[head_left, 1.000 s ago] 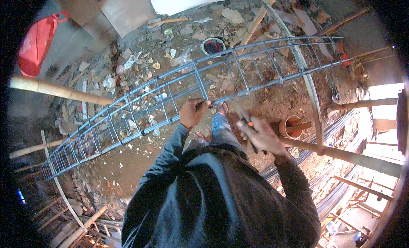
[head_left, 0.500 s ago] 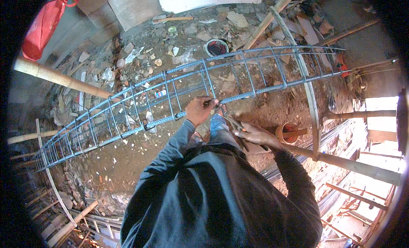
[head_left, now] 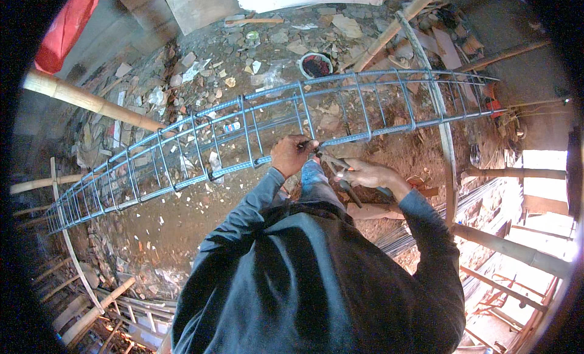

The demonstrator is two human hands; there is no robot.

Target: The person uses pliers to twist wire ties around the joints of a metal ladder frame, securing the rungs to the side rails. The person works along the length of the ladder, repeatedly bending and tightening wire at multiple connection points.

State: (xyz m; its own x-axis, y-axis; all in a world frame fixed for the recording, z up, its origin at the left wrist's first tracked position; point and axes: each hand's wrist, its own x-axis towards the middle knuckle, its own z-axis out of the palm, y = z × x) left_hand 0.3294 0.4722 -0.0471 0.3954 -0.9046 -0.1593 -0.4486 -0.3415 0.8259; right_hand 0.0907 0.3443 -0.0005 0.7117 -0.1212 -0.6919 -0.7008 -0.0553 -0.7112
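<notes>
A long cage of steel reinforcing bars, with square stirrups along it, runs across in front of me from lower left to upper right. My left hand lies over its near lower bar, fingers pinched together where a stirrup meets that bar. What they pinch is too small to make out. Just right of it, my right hand is closed around a pair of dark pincers. Their jaws point at the same joint, close to my left fingertips. One handle shows below my right fingers.
Pale uprights cross the cage near both ends. Bamboo poles stick in from the left and right. Broken rubble covers the ground beyond, with a bucket among it. A red bag hangs upper left. Long thin rods lie at right.
My right hand has moved up and left with the pincers, its fingers now curled around them. The pincers' jaws have come to the joint. My left hand stays at the same joint.
</notes>
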